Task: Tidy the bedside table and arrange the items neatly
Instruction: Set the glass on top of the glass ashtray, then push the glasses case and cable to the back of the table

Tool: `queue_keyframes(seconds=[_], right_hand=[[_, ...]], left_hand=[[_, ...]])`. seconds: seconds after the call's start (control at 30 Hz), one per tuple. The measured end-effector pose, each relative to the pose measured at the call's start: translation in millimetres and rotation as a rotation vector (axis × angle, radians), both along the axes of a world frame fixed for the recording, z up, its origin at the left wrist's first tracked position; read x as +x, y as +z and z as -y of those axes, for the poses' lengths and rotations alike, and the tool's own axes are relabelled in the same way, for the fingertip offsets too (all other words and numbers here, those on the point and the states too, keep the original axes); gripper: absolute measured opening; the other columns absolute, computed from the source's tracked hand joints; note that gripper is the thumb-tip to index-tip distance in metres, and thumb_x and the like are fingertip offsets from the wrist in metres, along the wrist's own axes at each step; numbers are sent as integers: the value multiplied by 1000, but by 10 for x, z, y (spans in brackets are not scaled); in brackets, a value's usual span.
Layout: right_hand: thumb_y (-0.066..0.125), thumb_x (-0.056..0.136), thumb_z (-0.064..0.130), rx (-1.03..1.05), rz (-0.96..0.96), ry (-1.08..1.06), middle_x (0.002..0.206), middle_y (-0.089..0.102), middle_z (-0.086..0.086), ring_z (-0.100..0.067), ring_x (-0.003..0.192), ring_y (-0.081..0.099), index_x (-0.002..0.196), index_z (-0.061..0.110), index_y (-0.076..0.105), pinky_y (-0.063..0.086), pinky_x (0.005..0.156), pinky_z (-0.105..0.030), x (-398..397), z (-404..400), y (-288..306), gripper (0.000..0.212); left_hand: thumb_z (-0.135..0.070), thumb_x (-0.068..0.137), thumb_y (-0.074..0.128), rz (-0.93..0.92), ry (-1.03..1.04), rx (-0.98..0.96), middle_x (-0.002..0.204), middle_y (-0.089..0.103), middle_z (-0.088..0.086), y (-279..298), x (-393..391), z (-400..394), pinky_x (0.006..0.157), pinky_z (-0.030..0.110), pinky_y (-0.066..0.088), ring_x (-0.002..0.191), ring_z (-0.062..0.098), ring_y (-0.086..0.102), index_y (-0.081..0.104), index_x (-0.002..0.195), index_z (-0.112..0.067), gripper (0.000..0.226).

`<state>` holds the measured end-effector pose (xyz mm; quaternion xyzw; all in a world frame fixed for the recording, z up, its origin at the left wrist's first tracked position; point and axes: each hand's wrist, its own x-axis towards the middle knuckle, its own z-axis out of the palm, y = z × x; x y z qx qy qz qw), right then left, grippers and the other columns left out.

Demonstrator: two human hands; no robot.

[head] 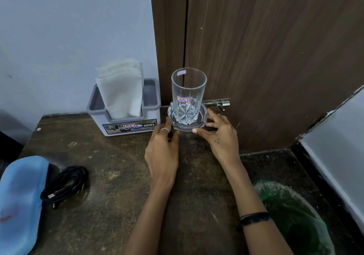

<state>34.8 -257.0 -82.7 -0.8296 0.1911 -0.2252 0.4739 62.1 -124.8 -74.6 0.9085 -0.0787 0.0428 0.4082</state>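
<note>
A tall clear drinking glass (188, 91) with a red-edged label stands upright on a clear glass saucer (202, 121) at the back of the dark wooden bedside table (118, 166). My left hand (162, 150) rests against the saucer's left front rim, fingers curled. My right hand (220, 132) touches the saucer's right front rim with thumb and fingertips. Both hands hold the saucer between them. Left of the glass stands a grey holder (126, 115) with white folded napkins (122, 89) upright in it.
A coiled black cable (65, 185) lies at the table's left front, beside a blue cloth-like item (19, 201). A bin lined with a green bag (291, 217) sits on the floor at the right. Brown wooden panels (266, 57) rise behind the table.
</note>
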Motion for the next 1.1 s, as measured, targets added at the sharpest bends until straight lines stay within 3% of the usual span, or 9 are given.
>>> queue_keyframes(seconds=[0.27,0.4,0.53,0.63,0.77,0.87,0.97,1.03,1.1], right_hand=[[76,76,26,-17,-51,8,125,56,0,-7,99,61,138,19,43,55,87,-37,-10,-15,9,70],[76,76,21,45,-51,-60,120,52,0,-6,93,58,138,14,40,52,83,-24,-54,-89,61,73],[75,76,18,27,16,-186,100,53,2,0,75,56,112,19,54,49,71,-16,-193,-362,138,42],[71,78,15,34,10,-99,87,61,2,1,73,55,94,21,61,42,65,-8,-312,-678,191,19],[63,82,5,66,-12,82,83,68,2,-6,73,62,84,25,63,49,70,-16,-413,-1140,245,20],[64,80,7,46,-37,220,85,69,4,-6,77,64,88,26,64,51,75,-22,-433,-1483,254,21],[63,80,9,-57,-65,416,104,69,5,-6,95,62,105,24,64,47,85,-17,-418,-1816,273,29],[57,85,9,-136,-66,523,121,62,6,-1,109,56,121,24,58,41,93,-10,-404,-2001,300,40],[49,88,18,-237,-62,578,126,59,6,-4,113,55,129,26,52,44,96,-18,-382,-2142,307,41]], left_hand=[[-19,92,53,-13,-19,8,132,53,-1,32,-16,11,78,35,45,100,23,61,42,138,-20,47],[-16,91,54,-32,-47,-51,128,56,2,78,-64,-12,81,33,46,97,22,62,44,136,-17,46],[-17,89,56,-129,-66,-205,113,68,3,168,-207,-160,89,32,51,97,17,65,62,118,-18,30],[-20,88,56,-173,-46,-259,91,73,2,298,-392,-339,80,36,54,84,17,68,68,97,-21,15],[-17,90,49,-89,28,-158,94,70,5,418,-628,-695,77,39,51,88,24,65,65,97,-17,17],[-9,90,47,26,101,-116,101,62,2,441,-781,-1040,79,35,48,90,22,61,63,101,-13,20],[-1,88,45,71,192,-72,112,55,4,448,-856,-1349,78,17,32,100,21,56,60,111,-7,28],[-3,89,45,45,254,-68,121,51,5,440,-855,-1489,80,16,30,104,23,55,55,119,-7,32],[-8,90,47,24,298,-88,128,47,4,418,-829,-1586,83,20,34,106,24,56,52,123,-9,33]])
